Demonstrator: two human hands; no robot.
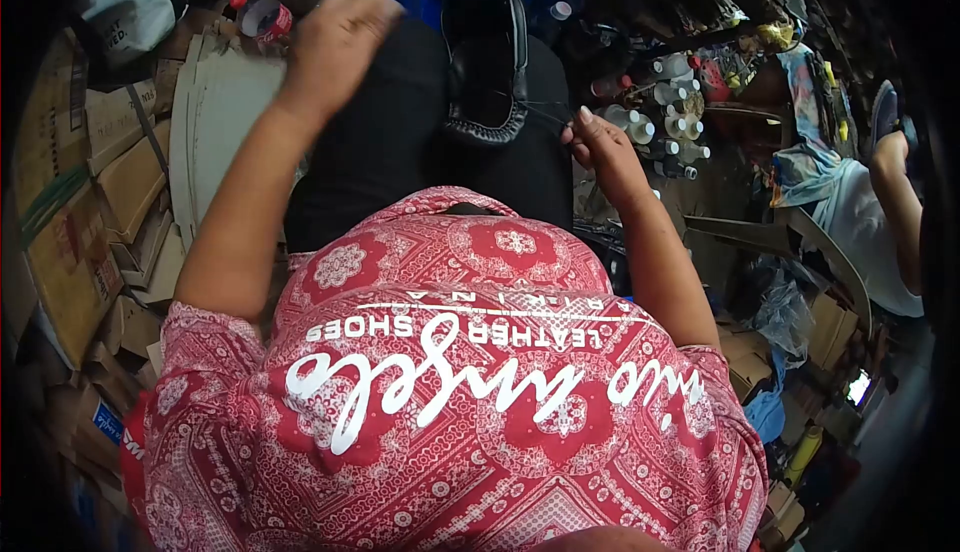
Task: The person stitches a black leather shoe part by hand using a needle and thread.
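A black shoe (487, 130) lies on my lap between the thighs, its opening facing up and its gathered, stitched end toward my body. Dark thread (545, 110) runs from that stitched end to my right hand (597, 139), whose fingers are pinched on it just right of the shoe. Up and to the left of the shoe, my left hand (345, 42) is raised over my thigh with its fingers curled together and blurred; whether it holds anything is too unclear to make out.
Several plastic bottles (672, 102) stand at the right. A pale curved panel (222, 132) and cardboard pieces (130, 152) are at the left. A red-labelled bottle (266, 20) lies near my left hand. Another person's arm (895, 202) shows at the far right.
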